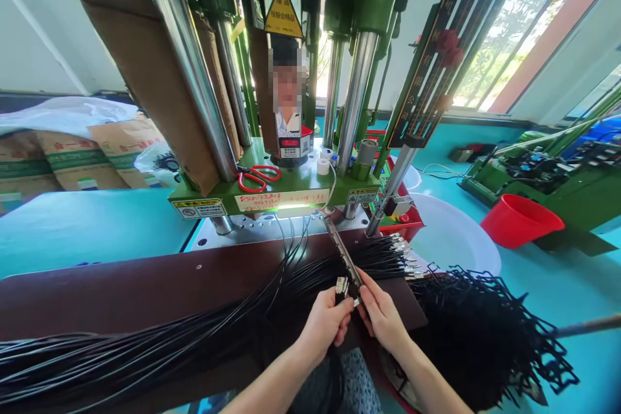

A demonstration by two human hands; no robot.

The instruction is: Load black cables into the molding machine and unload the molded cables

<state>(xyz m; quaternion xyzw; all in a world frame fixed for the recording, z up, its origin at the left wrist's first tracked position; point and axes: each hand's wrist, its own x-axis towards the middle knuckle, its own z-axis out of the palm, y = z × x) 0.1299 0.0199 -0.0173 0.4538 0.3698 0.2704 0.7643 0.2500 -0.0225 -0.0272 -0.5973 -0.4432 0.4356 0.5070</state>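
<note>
My left hand (328, 320) is closed round a small bunch of black cables, whose silvery connector ends (341, 285) stick up above the fingers. Beside it, my right hand (381, 314) grips the near end of a long, narrow metal strip (343, 253) with a row of slots. The strip's far end rests at the press's metal plate (237, 228). Between the hands, a small light-coloured piece shows at the left fingertips. A long bundle of black cables (194, 326) runs across the brown table (145, 278), with metal connector ends (405, 259) lying to the right of the strip.
A green press (301, 184) with steel columns stands ahead, red scissors (259, 178) on its lower block. At the right lie a heap of black moulded parts (480, 330), a white basin (453, 233) and a red bucket (521, 220). A person's reflection shows in the press.
</note>
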